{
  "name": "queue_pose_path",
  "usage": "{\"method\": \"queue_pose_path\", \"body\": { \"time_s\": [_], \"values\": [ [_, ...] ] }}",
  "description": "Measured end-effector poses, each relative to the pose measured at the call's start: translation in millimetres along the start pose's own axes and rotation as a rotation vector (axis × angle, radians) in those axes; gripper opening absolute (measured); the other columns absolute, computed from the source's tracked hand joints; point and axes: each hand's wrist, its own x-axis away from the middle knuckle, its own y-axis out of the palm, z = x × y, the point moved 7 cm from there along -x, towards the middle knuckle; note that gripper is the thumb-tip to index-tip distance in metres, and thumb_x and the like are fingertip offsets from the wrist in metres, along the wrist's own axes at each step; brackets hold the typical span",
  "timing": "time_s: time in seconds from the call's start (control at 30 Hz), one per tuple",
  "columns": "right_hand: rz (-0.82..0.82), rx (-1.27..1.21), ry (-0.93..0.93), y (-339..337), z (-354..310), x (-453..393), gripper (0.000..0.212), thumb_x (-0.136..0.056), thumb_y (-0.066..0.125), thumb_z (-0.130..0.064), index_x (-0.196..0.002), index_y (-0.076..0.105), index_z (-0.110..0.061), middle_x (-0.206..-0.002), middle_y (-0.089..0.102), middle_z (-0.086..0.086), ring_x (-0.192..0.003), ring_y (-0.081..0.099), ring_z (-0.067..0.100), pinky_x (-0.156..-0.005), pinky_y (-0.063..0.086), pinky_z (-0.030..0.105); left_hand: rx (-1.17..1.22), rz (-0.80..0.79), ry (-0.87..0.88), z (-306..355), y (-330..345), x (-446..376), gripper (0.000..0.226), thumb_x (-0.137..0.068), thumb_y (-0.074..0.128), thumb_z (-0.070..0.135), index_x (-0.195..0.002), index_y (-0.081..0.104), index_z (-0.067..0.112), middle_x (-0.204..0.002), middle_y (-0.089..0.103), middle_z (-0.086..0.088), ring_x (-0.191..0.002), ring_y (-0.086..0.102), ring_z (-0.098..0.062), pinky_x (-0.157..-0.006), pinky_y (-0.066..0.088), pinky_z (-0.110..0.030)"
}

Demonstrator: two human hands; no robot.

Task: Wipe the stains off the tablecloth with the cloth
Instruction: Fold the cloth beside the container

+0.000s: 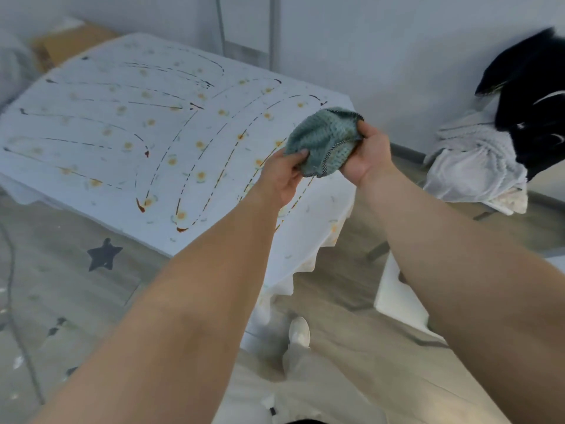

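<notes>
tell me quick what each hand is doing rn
Left hand: grips the green cloth.
Right hand: grips the same cloth, held above the tablecloth.

Both forearms are bare from the elbow down, with no sleeves, watch, bracelet or rings in sight. The left hand and the right hand wear no gloves, and a short, unpainted thumbnail shows on the left. Lower down, the person wears loose, pale off-white trousers and a white shoe with a rounded toe.
</notes>
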Motion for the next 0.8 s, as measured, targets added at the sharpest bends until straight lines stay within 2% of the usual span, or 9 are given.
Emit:
{"method": "queue_pose_path", "body": {
  "time_s": [0.07, 0.17, 0.23, 0.33, 0.4, 0.47, 0.53, 0.67, 0.8],
  "values": [
    [0.098, 0.111, -0.088, 0, -7, -15, 0.023, -0.101, 0.041, -0.016, -0.116, 0.057, -0.010, -0.114, 0.064, 0.017, -0.098, 0.067, 0.032, -0.083, 0.057, 0.045, 0.013, 0.076, 0.055, 32, -17, -10, 0.022, -0.097, 0.052, -0.002, -0.115, 0.058, 0.008, -0.110, 0.067, -0.012, -0.100, 0.064, -0.027, -0.092, 0.056, -0.043],
    [0.163, 0.224, -0.195, 1, -12, -32, 0.054, -0.095, 0.042, 0.007, -0.136, 0.043, -0.028, -0.109, 0.052, 0.014, -0.097, 0.064, 0.032, -0.078, 0.058, 0.045, -0.124, 0.085, 0.067, 70, -44, -26, 0.032, -0.097, 0.043, -0.003, -0.115, 0.054, 0.021, -0.119, 0.054, -0.009, -0.102, 0.059, -0.029, -0.083, 0.058, -0.044],
    [0.151, 0.368, -0.211, 17, -3, -39, 0.047, -0.092, 0.043, 0.010, -0.127, 0.053, -0.019, -0.117, 0.054, 0.019, -0.100, 0.062, 0.033, -0.074, 0.058, 0.041, -0.373, 0.068, 0.153, 98, -58, -37, 0.040, -0.094, 0.043, -0.005, -0.118, 0.059, 0.022, -0.116, 0.056, -0.005, -0.102, 0.060, -0.028, -0.076, 0.060, -0.040],
    [0.184, 0.687, -0.232, 48, 22, -46, 0.038, -0.080, 0.058, 0.016, -0.113, 0.063, -0.003, -0.110, 0.059, 0.020, -0.099, 0.060, 0.033, -0.076, 0.055, 0.035, -0.658, 0.082, 0.289, 138, -77, -49, 0.029, -0.084, 0.056, -0.008, -0.098, 0.071, 0.014, -0.095, 0.065, -0.004, -0.092, 0.060, -0.025, -0.063, 0.052, -0.029],
    [0.284, 1.123, -0.327, 69, 29, -48, 0.033, -0.073, 0.066, 0.012, -0.102, 0.067, -0.004, -0.090, 0.061, 0.011, -0.082, 0.058, 0.025, -0.067, 0.050, 0.031, -0.846, 0.050, 0.339, 164, -90, -53, 0.027, -0.077, 0.064, -0.006, -0.092, 0.069, 0.017, -0.094, 0.066, -0.003, -0.093, 0.063, -0.025, -0.070, 0.056, -0.032],
    [0.400, 1.494, -0.419, 86, 30, -47, 0.007, -0.074, 0.073, -0.005, -0.078, 0.068, -0.009, -0.076, 0.059, 0.002, -0.074, 0.054, 0.019, -0.063, 0.046, 0.027, -1.040, 0.047, 0.384, 184, -105, -63, 0.022, -0.078, 0.066, 0.000, -0.092, 0.070, 0.017, -0.096, 0.066, -0.002, -0.095, 0.063, -0.025, -0.075, 0.055, -0.032],
    [0.473, 1.582, -0.463, 95, 31, -48, 0.024, -0.074, 0.076, -0.023, -0.056, 0.062, -0.016, -0.066, 0.054, 0.000, -0.079, 0.050, 0.018, -0.069, 0.042, 0.032, -1.162, 0.043, 0.405, 203, -113, -69, 0.007, -0.081, 0.069, 0.010, -0.086, 0.071, 0.015, -0.098, 0.067, -0.007, -0.096, 0.063, -0.027, -0.073, 0.050, -0.030],
    [0.566, 1.368, -0.570, 103, 25, -44, 0.025, -0.065, 0.079, -0.037, -0.053, 0.063, -0.022, -0.067, 0.057, 0.000, -0.080, 0.056, 0.022, -0.063, 0.044, 0.034, -1.095, -0.068, 0.252, 222, -111, -84, 0.020, -0.076, 0.067, 0.011, -0.060, 0.056, 0.016, -0.088, 0.060, -0.009, -0.087, 0.054, -0.029, -0.070, 0.044, -0.034],
    [0.933, 1.299, -0.482, 96, 18, -34, 0.048, -0.067, 0.065, -0.061, -0.098, 0.060, -0.025, -0.112, 0.059, 0.008, -0.110, 0.054, 0.034, -0.087, 0.046, 0.040, -0.475, -0.413, -0.204, 196, -83, -76, 0.026, -0.086, 0.051, 0.009, -0.062, 0.059, 0.013, -0.073, 0.061, -0.006, -0.073, 0.060, -0.026, -0.075, 0.049, -0.034]
  ]
}}
